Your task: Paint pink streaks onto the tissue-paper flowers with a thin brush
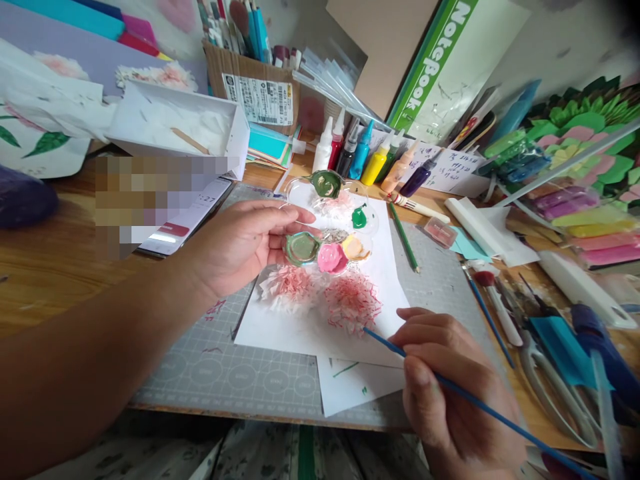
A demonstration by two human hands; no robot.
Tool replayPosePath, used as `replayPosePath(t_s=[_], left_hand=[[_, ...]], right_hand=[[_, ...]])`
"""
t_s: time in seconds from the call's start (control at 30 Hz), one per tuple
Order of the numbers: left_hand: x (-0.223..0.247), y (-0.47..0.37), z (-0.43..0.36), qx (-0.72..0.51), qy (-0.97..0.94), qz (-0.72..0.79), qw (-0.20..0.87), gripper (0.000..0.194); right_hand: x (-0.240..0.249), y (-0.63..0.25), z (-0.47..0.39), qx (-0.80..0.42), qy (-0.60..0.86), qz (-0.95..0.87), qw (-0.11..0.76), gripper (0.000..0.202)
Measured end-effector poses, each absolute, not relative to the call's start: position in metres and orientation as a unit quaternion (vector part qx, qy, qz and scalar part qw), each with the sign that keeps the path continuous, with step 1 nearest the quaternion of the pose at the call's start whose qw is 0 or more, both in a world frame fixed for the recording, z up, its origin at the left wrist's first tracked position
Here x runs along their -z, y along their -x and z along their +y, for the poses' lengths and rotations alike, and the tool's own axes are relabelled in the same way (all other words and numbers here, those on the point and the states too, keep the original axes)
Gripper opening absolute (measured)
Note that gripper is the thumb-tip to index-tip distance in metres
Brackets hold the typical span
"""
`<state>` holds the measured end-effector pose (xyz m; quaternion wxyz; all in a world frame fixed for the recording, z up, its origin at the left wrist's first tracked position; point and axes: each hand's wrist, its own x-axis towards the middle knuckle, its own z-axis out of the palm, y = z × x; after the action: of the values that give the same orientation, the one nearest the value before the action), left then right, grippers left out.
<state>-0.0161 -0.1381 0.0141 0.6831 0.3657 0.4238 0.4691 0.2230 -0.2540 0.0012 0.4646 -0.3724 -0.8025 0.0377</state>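
Note:
My left hand [250, 243] grips the left edge of a clear plastic paint palette [367, 180], its wells holding green, pink and pale orange paint. The palette is held above a white sheet of paper [280, 325]. Between the fingers of my right hand [450, 380] is a thin blue paintbrush [480, 403], its tip at the lower edge of a ruffled paper flower [353, 300] with red-pink tips. A paler pink-white flower [287, 288] lies to the left of it. Another pale flower shows partly through the palette.
A grey cutting mat [200, 367] lies under the paper. Several paint bottles [371, 163] stand behind. A green pencil [405, 239], scissors [555, 393] and a glue gun [595, 340] lie to the right. At left are a phone [187, 217] and a white box [173, 143].

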Motion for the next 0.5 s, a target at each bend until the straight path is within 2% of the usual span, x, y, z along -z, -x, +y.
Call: replayPosePath(t_s=[0.1, 0.27, 0.4, 0.5], left_hand=[[-0.0141, 0.0164, -0.1376, -0.467, -0.371, 0.424, 0.682, 0.012], [-0.0134, 0.0172, -0.1365, -0.465, -0.375, 0.421, 0.683, 0.012], [-0.0135, 0.0173, -0.1363, -0.467, -0.38, 0.423, 0.678, 0.013], [-0.0142, 0.0168, -0.1365, -0.467, -0.378, 0.427, 0.676, 0.012]], right_hand=[[0.0017, -0.225, -0.2547, -0.038, 0.36, -0.786, 0.502, 0.019], [-0.001, -0.2243, -0.254, -0.055, 0.376, -0.807, 0.452, 0.021], [0.0005, -0.2226, -0.253, -0.05, 0.365, -0.785, 0.498, 0.025], [0.0002, -0.2216, -0.2531, -0.054, 0.372, -0.79, 0.485, 0.024]])
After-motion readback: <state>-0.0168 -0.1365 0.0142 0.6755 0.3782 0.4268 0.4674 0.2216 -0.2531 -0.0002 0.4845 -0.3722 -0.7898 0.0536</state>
